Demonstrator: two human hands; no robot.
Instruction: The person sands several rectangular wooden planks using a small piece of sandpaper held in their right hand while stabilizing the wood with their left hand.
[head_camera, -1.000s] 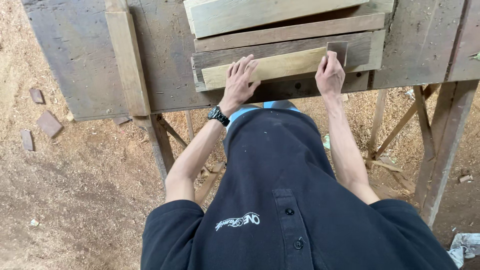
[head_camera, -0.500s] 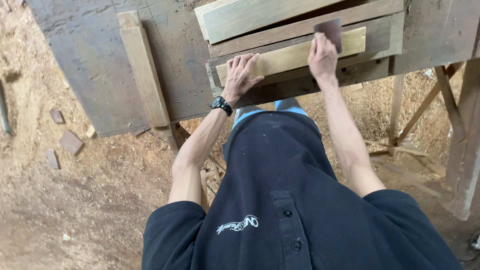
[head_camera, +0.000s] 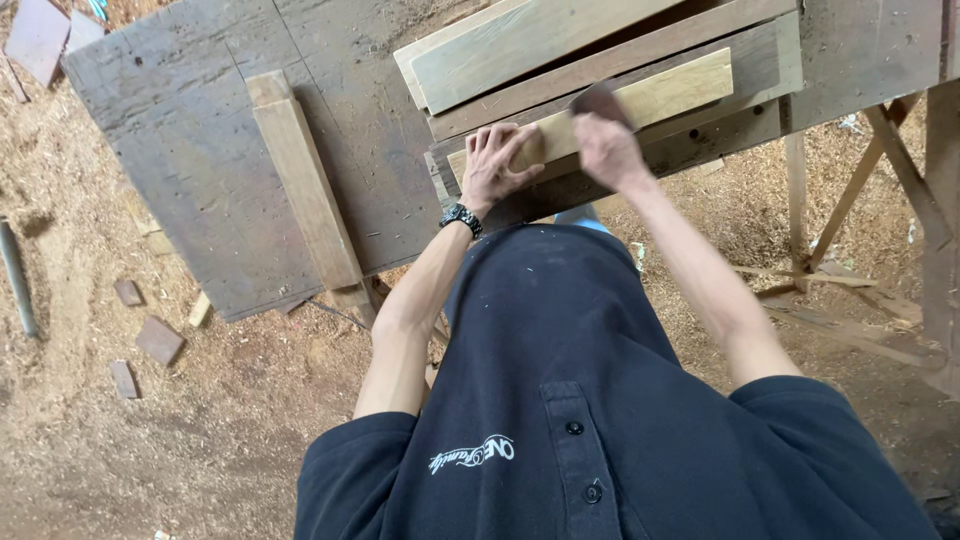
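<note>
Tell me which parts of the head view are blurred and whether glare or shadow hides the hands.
Head view: the right hand is motion-smeared, as is the dark sheet it grips. The left hand, pressed flat on the pale plank, is sharp, watch included. Light is soft and even, with no glare on the workbench; shadows are faint and hide neither hand.
</note>
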